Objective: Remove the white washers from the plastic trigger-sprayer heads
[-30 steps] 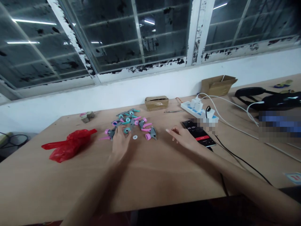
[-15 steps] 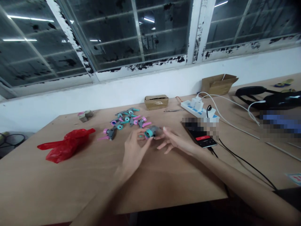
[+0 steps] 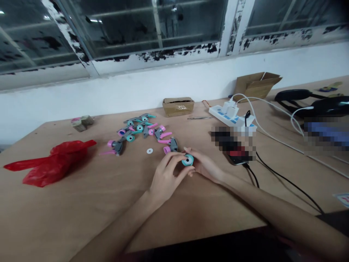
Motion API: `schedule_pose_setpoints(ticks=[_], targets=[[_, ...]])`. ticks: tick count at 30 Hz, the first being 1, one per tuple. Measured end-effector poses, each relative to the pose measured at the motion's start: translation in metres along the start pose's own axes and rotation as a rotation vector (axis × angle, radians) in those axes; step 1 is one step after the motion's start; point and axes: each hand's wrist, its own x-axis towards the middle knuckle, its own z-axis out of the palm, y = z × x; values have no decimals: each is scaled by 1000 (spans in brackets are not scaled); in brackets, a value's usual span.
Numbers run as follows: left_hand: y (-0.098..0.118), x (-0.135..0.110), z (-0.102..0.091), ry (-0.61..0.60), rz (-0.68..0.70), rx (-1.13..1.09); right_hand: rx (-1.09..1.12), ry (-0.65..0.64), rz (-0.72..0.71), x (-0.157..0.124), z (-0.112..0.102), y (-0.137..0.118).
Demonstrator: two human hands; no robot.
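Observation:
Both my hands meet over the middle of the wooden table around one small spray-nozzle part with a teal round cap. My left hand pinches it from the left with fingers and thumb. My right hand cups it from the right. Just beyond lies a pile of several more nozzle parts in grey, pink and teal. A small white washer lies loose on the table, and a pink-capped nozzle sits close to my fingers.
A crumpled red plastic bag lies at the left. A small cardboard box, a white power strip with chargers and cables, a phone, a larger open carton and black gear are at the back and right.
My left hand left the pile and came right with a teal-capped part. My right hand came off the phone to meet it. Both now hold the part nearer me; the view tilted down.

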Motion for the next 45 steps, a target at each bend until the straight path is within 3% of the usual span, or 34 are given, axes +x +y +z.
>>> schedule_pose_setpoints(ticks=[13,25,34,45], targets=[[-5,-2,4,-27,90,152,75,4,11,8,-5,6],[-2,-2,4,-20,75,197,58,27,-12,10,-5,8],[-3,-2,7,13,-83,-75,10,42,-17,6,-4,4],[0,-4,3,7,-183,-195,-30,26,44,8,-5,3]])
